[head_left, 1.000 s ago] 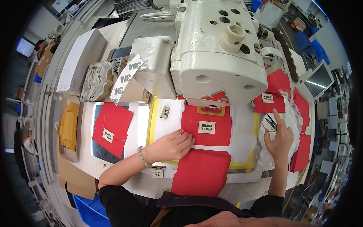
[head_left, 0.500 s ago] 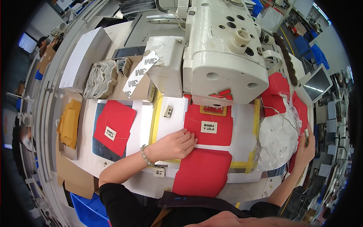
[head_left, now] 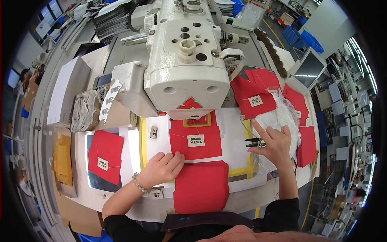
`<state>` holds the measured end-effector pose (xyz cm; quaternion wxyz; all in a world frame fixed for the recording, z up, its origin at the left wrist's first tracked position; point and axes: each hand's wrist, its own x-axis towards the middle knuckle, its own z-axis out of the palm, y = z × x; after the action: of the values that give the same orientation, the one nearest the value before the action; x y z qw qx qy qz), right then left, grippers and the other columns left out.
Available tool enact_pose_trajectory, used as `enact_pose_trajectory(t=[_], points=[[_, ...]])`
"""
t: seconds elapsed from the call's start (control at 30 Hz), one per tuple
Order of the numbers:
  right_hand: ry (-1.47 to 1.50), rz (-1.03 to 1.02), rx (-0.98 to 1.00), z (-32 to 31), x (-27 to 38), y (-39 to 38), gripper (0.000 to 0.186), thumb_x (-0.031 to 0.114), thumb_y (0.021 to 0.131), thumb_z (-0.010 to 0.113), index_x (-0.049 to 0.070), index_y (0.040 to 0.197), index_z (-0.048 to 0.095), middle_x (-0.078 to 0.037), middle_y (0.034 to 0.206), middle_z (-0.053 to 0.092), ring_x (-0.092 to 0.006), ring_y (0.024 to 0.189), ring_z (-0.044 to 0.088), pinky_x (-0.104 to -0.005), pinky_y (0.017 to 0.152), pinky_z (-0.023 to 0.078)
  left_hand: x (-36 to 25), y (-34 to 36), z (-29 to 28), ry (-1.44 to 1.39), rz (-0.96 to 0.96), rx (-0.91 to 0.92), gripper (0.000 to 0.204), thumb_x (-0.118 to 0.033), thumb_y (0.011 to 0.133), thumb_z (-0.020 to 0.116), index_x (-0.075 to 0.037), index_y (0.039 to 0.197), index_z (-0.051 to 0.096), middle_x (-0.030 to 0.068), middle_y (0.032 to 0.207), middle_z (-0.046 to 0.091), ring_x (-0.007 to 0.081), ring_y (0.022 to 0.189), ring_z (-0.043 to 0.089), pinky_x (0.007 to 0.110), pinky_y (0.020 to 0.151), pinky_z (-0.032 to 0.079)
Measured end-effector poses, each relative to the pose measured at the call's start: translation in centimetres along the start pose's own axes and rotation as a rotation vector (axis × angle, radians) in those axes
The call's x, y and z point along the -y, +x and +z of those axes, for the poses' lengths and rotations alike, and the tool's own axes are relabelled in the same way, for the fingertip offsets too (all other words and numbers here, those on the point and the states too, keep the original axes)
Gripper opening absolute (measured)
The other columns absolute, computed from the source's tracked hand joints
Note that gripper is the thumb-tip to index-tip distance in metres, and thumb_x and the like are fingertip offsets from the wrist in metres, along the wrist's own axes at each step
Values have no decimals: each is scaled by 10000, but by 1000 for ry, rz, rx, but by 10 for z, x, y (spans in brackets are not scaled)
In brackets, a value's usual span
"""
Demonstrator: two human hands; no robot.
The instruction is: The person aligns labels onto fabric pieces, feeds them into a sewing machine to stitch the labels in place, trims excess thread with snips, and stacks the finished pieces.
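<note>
1. The left hand (head_left: 164, 167), fingers curled, touches the red piece (head_left: 196, 151) beneath the sewing machine (head_left: 181, 86); whether it pinches, I cannot tell. Uneven pressure could skew the cloth.
2. The right hand (head_left: 275, 145), half open, holds snips (head_left: 254, 142); exposed blades could nick fabric.
3. A carton (head_left: 74, 169) holds yellow pieces (head_left: 62, 159).

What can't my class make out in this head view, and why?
Head view throughout:
Handles of slim black-bladed snips: largely covered by the bare right hand.
Palm of the bare left hand: hidden under the hand itself.
Needle area of the bulky white metal sewing machine: blocked by its overhanging head.
Inside of the blue plastic bin: cut off by the picture's lower edge.
</note>
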<state>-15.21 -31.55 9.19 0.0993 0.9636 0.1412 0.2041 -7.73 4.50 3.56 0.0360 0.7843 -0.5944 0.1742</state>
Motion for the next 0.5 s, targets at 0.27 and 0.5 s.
enact_pose_trajectory(t=[0.27,0.5], points=[[96,-20,-33,2,15,12,520,426,763,717,199,1228,662,14,655,374,-141,547,370,-336,618,244,-19,20,-16,-253,113,-252,262,-55,699,650,0,954,663,140,1020,687,100,604,582,204,523,460],[116,-191,-142,19,45,38,473,258,715,731,193,1179,675,37,720,433,-114,603,447,-316,611,280,-40,31,-25,-131,287,-248,241,-98,751,576,40,929,661,148,891,679,98,619,580,196,538,436]])
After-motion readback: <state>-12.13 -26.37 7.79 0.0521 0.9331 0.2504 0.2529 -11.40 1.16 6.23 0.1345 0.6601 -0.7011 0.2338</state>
